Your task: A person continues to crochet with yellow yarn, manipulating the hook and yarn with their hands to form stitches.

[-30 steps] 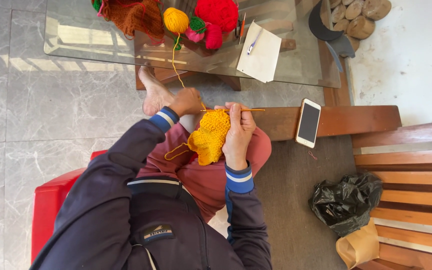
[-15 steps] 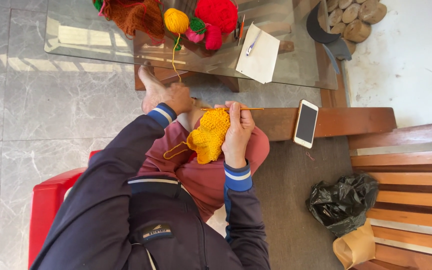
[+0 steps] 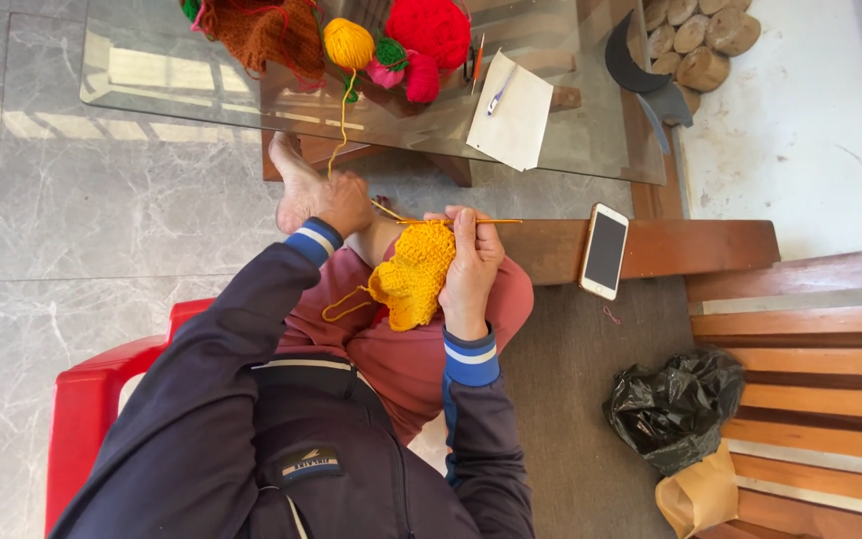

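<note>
I see my right hand (image 3: 471, 265) pinching the bumpy yellow crochet piece (image 3: 413, 276) and thin hook (image 3: 456, 221), my left hand (image 3: 343, 203) closed around yarn strand (image 3: 339, 125) from the round ball (image 3: 348, 43).

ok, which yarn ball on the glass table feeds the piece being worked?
The yellow-orange ball: its strand runs down toward the hands; the red, green and pink ones lie unconnected.

Left hand (image 3: 344, 203) clenched, right hand (image 3: 471, 262) gripping
</note>
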